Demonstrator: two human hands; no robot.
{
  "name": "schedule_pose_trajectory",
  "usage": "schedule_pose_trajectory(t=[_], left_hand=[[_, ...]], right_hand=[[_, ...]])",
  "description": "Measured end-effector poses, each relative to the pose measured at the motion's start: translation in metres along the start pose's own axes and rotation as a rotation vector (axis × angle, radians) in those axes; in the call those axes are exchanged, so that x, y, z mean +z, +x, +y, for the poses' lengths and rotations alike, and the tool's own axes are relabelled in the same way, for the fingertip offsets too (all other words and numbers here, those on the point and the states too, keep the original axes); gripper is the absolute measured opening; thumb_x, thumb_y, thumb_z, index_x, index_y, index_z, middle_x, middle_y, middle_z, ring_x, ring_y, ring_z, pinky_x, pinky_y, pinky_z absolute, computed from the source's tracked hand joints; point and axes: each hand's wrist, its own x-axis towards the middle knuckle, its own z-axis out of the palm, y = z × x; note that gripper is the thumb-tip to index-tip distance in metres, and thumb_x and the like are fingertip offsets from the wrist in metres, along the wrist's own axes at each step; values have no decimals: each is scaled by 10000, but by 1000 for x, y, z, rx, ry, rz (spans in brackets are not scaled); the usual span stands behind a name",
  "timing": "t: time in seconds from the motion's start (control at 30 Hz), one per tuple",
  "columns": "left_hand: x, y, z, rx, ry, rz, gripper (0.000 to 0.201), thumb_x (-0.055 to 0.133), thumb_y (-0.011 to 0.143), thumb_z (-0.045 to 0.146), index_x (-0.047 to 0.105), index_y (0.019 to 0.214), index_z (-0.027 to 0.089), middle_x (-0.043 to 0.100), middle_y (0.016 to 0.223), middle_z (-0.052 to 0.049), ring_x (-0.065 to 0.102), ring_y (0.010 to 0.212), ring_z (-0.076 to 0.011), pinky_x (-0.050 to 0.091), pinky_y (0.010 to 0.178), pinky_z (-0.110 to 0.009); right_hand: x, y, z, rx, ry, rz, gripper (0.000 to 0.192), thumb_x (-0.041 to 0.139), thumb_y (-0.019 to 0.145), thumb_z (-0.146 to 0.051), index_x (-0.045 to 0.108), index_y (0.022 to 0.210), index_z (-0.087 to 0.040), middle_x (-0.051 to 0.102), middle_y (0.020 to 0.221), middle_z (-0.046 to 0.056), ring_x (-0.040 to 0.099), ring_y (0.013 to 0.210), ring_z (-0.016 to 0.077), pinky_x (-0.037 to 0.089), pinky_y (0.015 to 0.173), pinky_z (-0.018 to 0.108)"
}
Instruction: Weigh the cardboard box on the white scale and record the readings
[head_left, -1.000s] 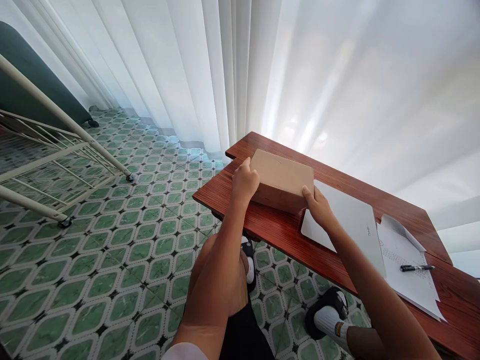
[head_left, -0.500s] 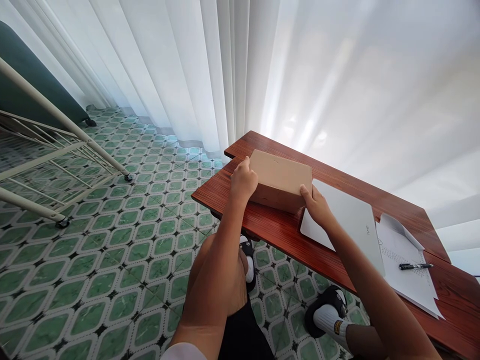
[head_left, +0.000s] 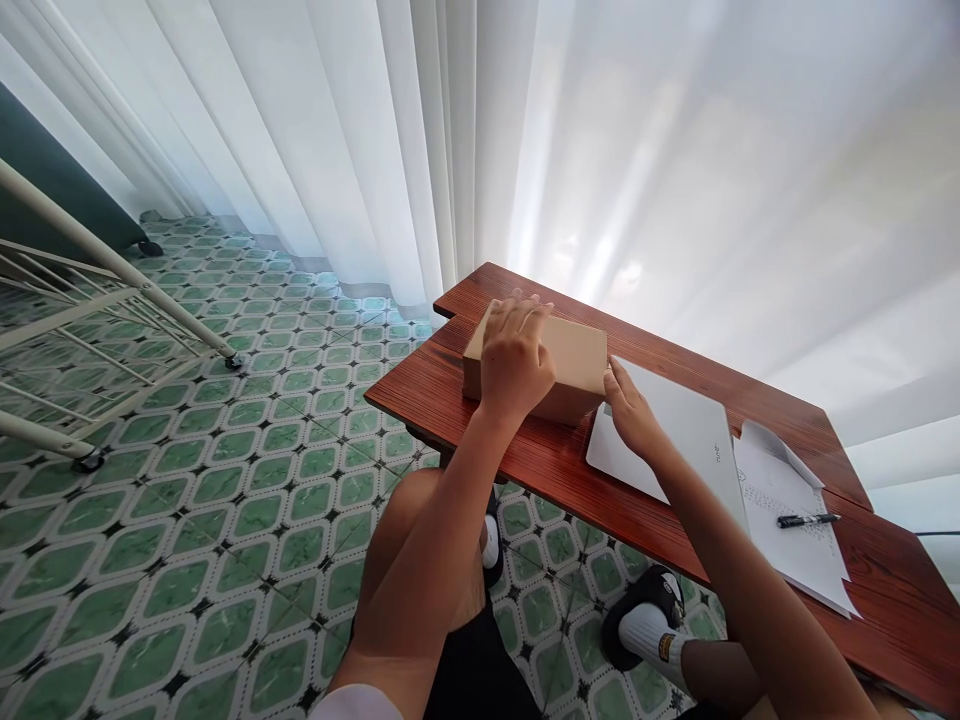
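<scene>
A closed brown cardboard box (head_left: pixel 576 348) rests on the reddish wooden table (head_left: pixel 420 375), near its left end. Over the box's left part lies my left hand (head_left: pixel 517 350), palm down with its fingers stretched across the top. My right hand (head_left: pixel 630 405) is at the box's right end, fingers extended and the tips at its corner; whether they press on it is hard to tell. Beneath and beside the right hand lies a flat silver laptop (head_left: pixel 694 420), closed, just right of the box.
Right of the laptop are sheets of paper (head_left: pixel 795 560) with writing and a black pen (head_left: pixel 808 520) on top. White curtains (head_left: pixel 637 180) hang behind the table. A white wheeled rack (head_left: pixel 142 370) stands on the green tiled floor (head_left: pixel 247 500) at left.
My left hand has moved from the box's left end onto its top, and its fingers have spread. The right hand stays by the right end. The view has shifted slightly.
</scene>
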Motion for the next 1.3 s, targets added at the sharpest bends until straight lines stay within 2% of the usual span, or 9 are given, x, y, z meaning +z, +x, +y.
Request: schedule_pose_trajectory(t=[0.1,0.23,0.37,0.53,0.7,0.83,1.07,1.2,1.3], left_hand=[[5,-2,16,157,-99,-11,519,387,879,67,547,1367,142,591,1387,-105,429,1411,-249,343,1207,-509],[14,-9,40,328,-216,-32,509,381,905,90,505,1396,140,588,1384,-109,425,1408,-247,366,1186,-480],[24,-21,64,482,-270,-87,485,401,898,99,525,1365,146,622,1318,-96,491,1319,-249,401,1136,-453],[38,-41,89,639,-262,-162,436,429,898,125,561,1313,134,656,1228,-93,554,1145,-257,451,1012,-433],[55,-63,104,785,-176,-203,398,441,903,114,583,1273,145,666,1201,-87,570,1052,-239,447,920,-417],[64,-77,114,852,-160,-210,371,462,921,118,577,1271,161,674,1176,-72,576,1004,-227,438,895,-402],[74,-98,125,973,-204,-247,346,457,939,117,574,1262,157,692,1078,-61,586,926,-203,438,864,-382],[79,-107,128,1061,-223,-256,306,503,933,123,594,1223,157,691,1011,-47,594,854,-191,441,841,-374],[82,-112,131,1102,-229,-277,302,533,918,121,597,1208,174,696,1000,-43,611,850,-183,456,837,-364]], right_hand=[[-8,-8,0,-128,15,123,726,365,992,-655,327,1561,-207,419,1554,153,407,1428,292,363,1162,507],[-23,-22,-2,-349,-3,242,475,403,1038,-500,468,1450,-274,521,1456,119,489,1346,263,454,1078,489],[-41,-40,3,-497,-86,237,329,431,1051,-361,524,1356,-279,576,1340,101,547,1237,250,503,995,443],[-66,-64,23,-557,-172,159,241,462,1038,-248,558,1259,-266,598,1179,88,578,1107,243,495,939,421],[-96,-90,48,-535,-179,35,191,477,1031,-215,596,1167,-276,592,1098,63,582,1018,234,481,885,408],[-117,-108,68,-488,-219,-34,206,479,1037,-254,600,1201,-284,553,1099,67,574,1007,230,474,890,401],[-166,-130,102,-363,-394,15,262,470,1022,-262,599,1249,-262,578,1042,67,590,933,232,473,862,408],[-201,-144,137,-223,-442,87,347,483,930,-193,621,1239,-271,607,1062,76,604,887,242,487,783,395],[-216,-155,168,-120,-428,166,400,474,862,-166,639,1213,-263,635,1088,87,616,878,257,494,761,404]])
